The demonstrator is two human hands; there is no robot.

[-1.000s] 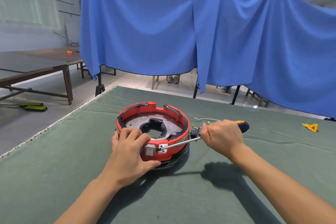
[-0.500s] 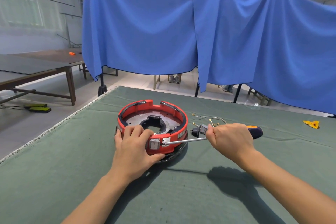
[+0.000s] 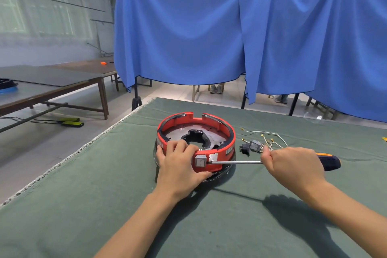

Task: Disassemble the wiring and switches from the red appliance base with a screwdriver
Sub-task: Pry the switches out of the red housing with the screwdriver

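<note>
The red appliance base (image 3: 195, 130) sits on the green-covered table (image 3: 104, 205), a round open ring with a grey metal plate inside and a black rim under it. On its near wall a grey rocker switch (image 3: 200, 161) is still mounted, with a silver label just to its right. The left hand (image 3: 180, 165) grips the near-left part of the ring, its fingers (image 3: 178, 146) curled over the top edge and the thumb pressed against the lower outer wall below the switch. The right hand (image 3: 293, 165) is closed round the screwdriver (image 3: 236, 162); the metal shaft runs nearly level to the left and its tip meets the base right beside the switch, while the black and orange handle end sticks out past the hand on the right. Just right of the base, on the cloth, lie a black connector block (image 3: 245, 148), a loose grey switch (image 3: 256, 146) and a bundle of pale wires (image 3: 270, 135) with brass terminals. A blue cloth (image 3: 209, 27) hangs behind the table
</note>
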